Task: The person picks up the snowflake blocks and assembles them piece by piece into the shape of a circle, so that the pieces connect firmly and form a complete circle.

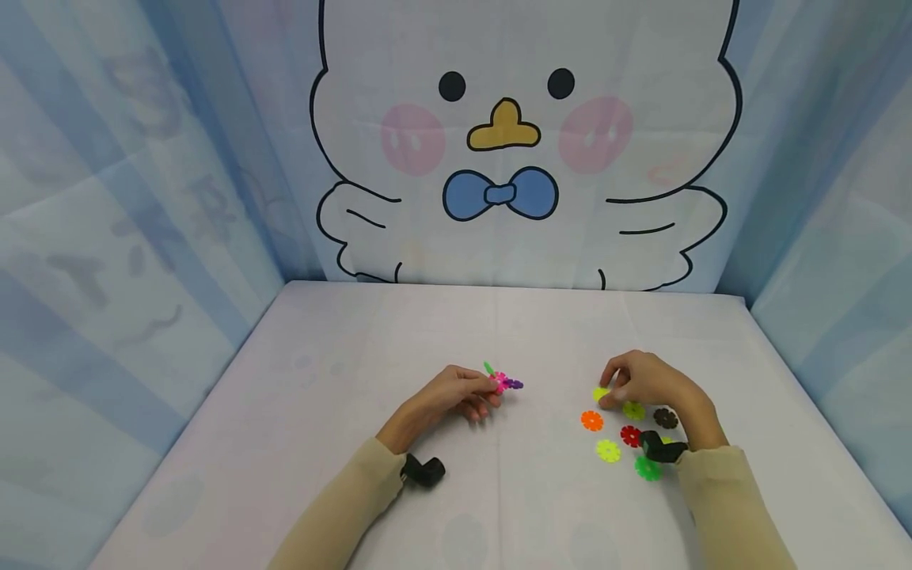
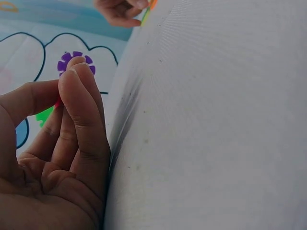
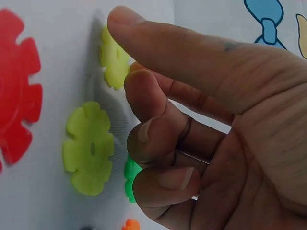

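Scattered notched discs beside the right hand
Right grip pinches a yellow disc on the worktop; left hand left of it grasps a pink-purple-green disc cluster.

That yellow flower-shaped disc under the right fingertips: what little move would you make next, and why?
Probably close the right hand on the yellow disc and lift it off the white table. The fingertips already sit at its edge, though a firm pinch isn't clear. The left hand holds a small joined cluster of pink, purple and green discs raised and ready, so the disc would likely go there.
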The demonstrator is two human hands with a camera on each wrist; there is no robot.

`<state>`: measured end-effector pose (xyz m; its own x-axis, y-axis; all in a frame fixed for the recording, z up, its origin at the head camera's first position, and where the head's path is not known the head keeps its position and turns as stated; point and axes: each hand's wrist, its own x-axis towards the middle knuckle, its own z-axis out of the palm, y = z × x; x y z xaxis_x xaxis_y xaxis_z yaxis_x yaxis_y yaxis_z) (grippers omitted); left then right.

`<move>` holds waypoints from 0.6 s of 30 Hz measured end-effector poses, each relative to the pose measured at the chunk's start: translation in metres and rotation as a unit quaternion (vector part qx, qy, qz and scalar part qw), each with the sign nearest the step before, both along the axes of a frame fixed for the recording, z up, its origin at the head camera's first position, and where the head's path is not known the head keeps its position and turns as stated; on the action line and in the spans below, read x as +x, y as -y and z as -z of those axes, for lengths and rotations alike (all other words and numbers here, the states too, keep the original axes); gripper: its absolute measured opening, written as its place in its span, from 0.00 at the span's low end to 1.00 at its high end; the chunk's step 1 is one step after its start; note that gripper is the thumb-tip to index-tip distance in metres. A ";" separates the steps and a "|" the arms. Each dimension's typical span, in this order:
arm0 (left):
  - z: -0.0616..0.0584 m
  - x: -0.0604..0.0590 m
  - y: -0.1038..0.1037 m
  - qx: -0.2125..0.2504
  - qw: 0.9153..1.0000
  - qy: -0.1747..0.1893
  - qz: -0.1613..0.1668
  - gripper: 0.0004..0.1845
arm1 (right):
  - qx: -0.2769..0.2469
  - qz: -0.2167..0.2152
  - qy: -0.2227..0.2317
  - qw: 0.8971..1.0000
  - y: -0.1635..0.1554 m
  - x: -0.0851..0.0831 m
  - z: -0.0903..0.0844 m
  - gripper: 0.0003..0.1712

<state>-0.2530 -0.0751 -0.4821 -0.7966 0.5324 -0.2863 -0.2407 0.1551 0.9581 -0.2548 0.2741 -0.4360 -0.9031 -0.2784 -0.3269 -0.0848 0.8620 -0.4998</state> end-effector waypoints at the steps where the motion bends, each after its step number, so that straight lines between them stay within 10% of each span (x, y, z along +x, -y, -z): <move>1: 0.000 0.000 0.000 0.000 1.000 0.000 0.001 0.18 | 0.000 0.001 0.003 1.000 0.000 0.000 0.001 0.18; 18: -0.001 0.001 0.000 0.003 1.000 0.003 0.008 0.18 | -0.006 0.010 -0.010 1.000 0.005 0.001 0.002 0.17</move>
<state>-0.2521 -0.0750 -0.4807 -0.7864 0.5462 -0.2886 -0.2445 0.1539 0.9574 -0.2539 0.2689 -0.4380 -0.9148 -0.2648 -0.3050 -0.0786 0.8574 -0.5085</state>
